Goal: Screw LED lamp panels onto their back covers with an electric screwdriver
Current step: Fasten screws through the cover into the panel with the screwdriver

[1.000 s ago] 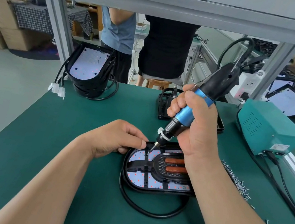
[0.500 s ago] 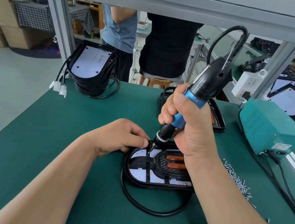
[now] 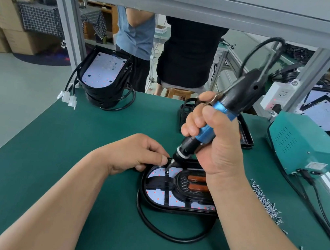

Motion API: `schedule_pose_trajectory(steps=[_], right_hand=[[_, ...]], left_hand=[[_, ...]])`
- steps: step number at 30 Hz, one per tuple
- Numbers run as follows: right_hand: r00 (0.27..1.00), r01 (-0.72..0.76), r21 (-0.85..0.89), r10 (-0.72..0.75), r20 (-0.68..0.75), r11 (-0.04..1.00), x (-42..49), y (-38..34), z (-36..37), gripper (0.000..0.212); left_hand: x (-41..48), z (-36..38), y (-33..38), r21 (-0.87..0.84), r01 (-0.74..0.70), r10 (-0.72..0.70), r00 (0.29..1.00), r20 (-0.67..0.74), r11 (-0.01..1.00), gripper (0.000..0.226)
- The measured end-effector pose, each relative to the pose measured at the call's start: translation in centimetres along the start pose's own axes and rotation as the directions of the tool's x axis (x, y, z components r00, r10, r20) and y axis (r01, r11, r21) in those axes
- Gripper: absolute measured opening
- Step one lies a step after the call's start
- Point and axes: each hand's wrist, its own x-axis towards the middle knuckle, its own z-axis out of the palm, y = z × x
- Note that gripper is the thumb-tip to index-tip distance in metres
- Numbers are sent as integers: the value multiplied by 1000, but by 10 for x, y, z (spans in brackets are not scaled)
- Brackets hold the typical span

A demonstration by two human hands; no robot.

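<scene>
Head view — right hand [image 3: 218,149] grips electric screwdriver [image 3: 247,87], driving into LED panel [image 3: 157,194]; left hand [image 3: 134,154] pinches back cover [image 3: 169,208] — next move likely needs a fresh screw [image 3: 263,200].

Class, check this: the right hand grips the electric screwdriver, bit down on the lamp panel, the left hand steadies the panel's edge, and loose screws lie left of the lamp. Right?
One error: the head view shows the loose screws right of the lamp panel, not left. The right hand does grip the electric screwdriver; the left hand steadies the panel's edge.
</scene>
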Motion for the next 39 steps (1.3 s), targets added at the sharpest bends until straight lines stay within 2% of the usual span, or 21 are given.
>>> schedule_pose_trajectory(steps=[3,7,10,13,21,28,34,39], right_hand=[[996,51,82,-45,-73,995,3,-1,-7,17],[971,101,182,-57,-232,978,3,-1,-17,8],[941,136,236,-51,-335,962,4,-2,-20,5],[913,166,272,-44,-405,948,5,-6,-22,7],[866,178,270,-20,-499,946,10,-6,-21,10],[834,192,272,-11,-552,943,11,-5,-20,11],[801,214,250,-23,-598,944,11,-3,-22,11],[810,201,230,-30,-586,952,12,-1,-21,12]], left_hand=[[0,-2,0,-76,-6,7,1000,6,997,13],[4,-3,-1,-368,49,-81,994,-72,929,29],[5,-1,-2,-433,52,-113,987,-116,900,34],[7,0,-1,-479,29,-110,984,-141,878,28],[9,0,-2,-490,-19,-76,982,-173,871,13],[7,-1,-2,-556,-43,-16,995,-101,830,23],[5,-1,-4,-484,-32,30,999,-13,875,22],[5,2,-2,-477,-51,46,999,-22,878,21]])
